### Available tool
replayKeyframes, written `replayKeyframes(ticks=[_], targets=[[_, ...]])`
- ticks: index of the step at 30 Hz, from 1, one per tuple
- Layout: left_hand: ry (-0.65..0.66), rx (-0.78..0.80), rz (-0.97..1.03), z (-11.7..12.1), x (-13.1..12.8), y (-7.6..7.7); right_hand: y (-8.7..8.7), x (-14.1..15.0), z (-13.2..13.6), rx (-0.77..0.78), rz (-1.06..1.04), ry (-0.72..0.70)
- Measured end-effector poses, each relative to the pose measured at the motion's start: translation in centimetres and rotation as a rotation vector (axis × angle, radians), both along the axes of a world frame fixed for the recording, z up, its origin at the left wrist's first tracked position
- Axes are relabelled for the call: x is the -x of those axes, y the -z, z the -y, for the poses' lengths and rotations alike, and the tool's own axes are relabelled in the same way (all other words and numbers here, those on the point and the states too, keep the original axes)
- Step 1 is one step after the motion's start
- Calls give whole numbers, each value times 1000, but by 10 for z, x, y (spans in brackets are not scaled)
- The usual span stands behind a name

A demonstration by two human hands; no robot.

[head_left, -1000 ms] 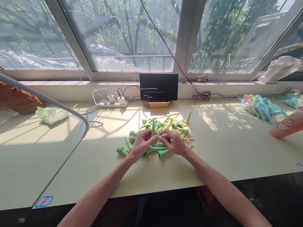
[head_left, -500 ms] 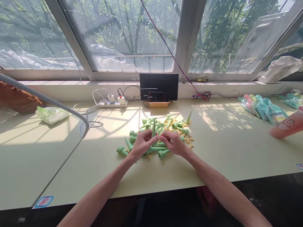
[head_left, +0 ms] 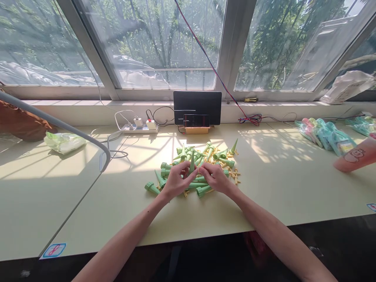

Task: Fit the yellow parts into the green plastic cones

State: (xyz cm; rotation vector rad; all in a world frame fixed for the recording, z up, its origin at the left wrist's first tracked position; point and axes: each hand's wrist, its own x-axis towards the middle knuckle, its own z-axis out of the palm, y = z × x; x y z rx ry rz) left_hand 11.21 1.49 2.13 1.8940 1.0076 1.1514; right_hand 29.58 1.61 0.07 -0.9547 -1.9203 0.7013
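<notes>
Over the middle of the table, my left hand [head_left: 178, 179] is closed round a green plastic plant watering spike [head_left: 192, 163] whose pointed end stands up. My right hand [head_left: 216, 177] meets it from the right, thumb and fingertips pinched together close to the left thumb. What lies in that pinch is too small and covered to make out. Beneath and around both hands spreads a pile of green spikes [head_left: 152, 188] with ribbed caps. Small yellow cross-shaped plastic pieces [head_left: 235, 176] are mixed among them, mostly on the right side.
Behind the pile stands a black tablet [head_left: 197, 102] with a phone [head_left: 196, 120] before it. A power strip [head_left: 141, 128] with cables lies left of them, near a grey curved rod [head_left: 73, 127]. A pink cup [head_left: 357, 155] and bagged teal items [head_left: 329, 135] sit at the right.
Both hands have shifted very slightly to the right, and the spike has moved along with them. Its tip sits a little lower. The pile looks the same.
</notes>
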Motion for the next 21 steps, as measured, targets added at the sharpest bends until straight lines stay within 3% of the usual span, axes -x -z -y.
replayKeyframes(ticks=[10, 21], targets=[[-55, -235, -139, -4, 0, 10, -1, 0, 0, 53, -27, 13], [-65, -361, -186, -5, -1, 12, -1, 1, -2, 99, -55, 16]])
